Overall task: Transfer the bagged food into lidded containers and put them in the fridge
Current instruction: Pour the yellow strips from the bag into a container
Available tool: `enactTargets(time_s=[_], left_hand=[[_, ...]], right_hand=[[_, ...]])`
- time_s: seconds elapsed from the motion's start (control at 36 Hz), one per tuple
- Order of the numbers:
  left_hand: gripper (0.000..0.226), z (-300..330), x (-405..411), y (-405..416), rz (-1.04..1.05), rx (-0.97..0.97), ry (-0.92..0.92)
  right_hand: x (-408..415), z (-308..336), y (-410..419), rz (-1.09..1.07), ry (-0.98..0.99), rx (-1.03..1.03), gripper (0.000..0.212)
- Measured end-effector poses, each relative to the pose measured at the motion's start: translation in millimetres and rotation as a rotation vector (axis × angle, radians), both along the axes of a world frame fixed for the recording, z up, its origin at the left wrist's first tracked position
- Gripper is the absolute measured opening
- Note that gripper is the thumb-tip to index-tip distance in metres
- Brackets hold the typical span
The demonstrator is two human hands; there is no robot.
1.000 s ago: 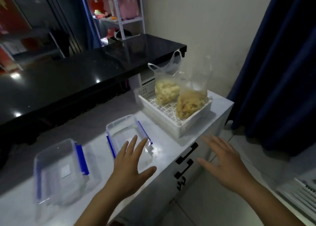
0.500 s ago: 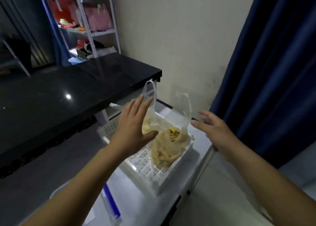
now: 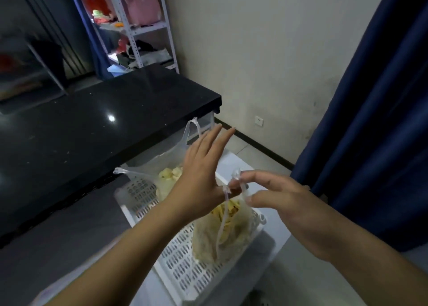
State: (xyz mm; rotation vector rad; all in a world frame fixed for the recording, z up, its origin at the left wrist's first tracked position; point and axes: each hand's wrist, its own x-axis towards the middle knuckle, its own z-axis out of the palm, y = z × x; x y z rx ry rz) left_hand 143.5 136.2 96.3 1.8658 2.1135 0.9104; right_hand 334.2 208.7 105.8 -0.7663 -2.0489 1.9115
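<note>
Both forearms were bare from the lower edge of the view up to the wrists, with no sleeve or cuff reaching into sight. The left hand (image 3: pixel 199 180) wore no glove, ring or band, and its nails looked short and plain. The right hand (image 3: pixel 294 210) was likewise ungloved, the wrist behind it carried no watch or strap, and slight blur softened the finer detail of the fingertips (image 3: pixel 249 199) on that side

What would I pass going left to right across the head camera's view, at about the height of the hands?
Black counter → white slotted basket → left hand → right hand, pinching a bag handle → blue curtain.
</note>
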Motion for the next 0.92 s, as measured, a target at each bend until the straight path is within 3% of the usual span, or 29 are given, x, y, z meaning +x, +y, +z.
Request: enactTargets(time_s=[0.14,0.28,0.42,0.5,0.58,0.69,0.83,0.92], left_hand=[[0.079,7.9,16.6,2.5,0.135,0.13,-0.027],[0.041,15.0,16.5,2.5,0.218,0.157,0.126],[0.023,25.3,18.5,-20.8,0.196,-0.06,-0.172],[0.022,35.2,23.3,-33.4,0.277,-0.063,-0.252],[0.025,53.1,28.5,-43.2,0.318,-0.079,-0.246],[0.032,98.0,29.7,-53.0,0.345,-0.308,-0.242],[0.042,156.5,26.2,-62.9,0.22,-0.639,-0.195],[0.051,177.2,26.8,-67.9,0.128,-0.685,-0.302]], right_hand=[[19.4,-1.5,16.1,0.069,0.013,0.034,0.039],[39.3,-26.7,50.3,0.016,-0.004,-0.047,0.039],[38.8,-62.0,69.9,0.109,0.008,-0.052,0.037],[30.1,-73.5,74.1,0.152,0.049,-0.084,0.052],[19.3,-80.6,70.3,0.19,0.071,-0.144,0.053],[5.9,-83.8,57.9,0.258,0.036,-0.22,0.062],[-8.7,-88.1,41.8,0.358,0.012,-0.343,0.085],[-16.6,-89.0,32.3,0.36,-0.01,-0.506,0.077]])
